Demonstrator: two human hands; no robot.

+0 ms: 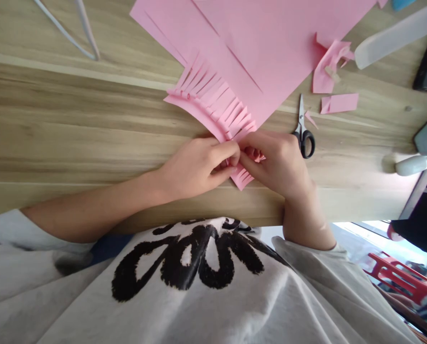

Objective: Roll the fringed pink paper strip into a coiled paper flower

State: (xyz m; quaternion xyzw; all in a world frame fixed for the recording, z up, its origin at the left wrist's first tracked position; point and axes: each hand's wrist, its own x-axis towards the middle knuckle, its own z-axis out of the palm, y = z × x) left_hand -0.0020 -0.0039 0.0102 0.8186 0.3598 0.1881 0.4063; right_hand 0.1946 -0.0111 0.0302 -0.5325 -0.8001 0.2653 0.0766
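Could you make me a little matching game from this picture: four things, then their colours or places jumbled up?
1. Fringed strip
2. Scissors
3. Large sheet
4. Plastic chair

A. Red, at lower right
B. Spread flat at the top
C. Pinched by left hand and right hand
D. Black-handled

Pairs: 1-C, 2-D, 3-B, 4-A

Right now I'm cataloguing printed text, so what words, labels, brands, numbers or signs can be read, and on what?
None can be read.
Shirt: bold black shapes, not legible as letters.
Fringed pink strip, pink sheet, scissors: no lettering visible.
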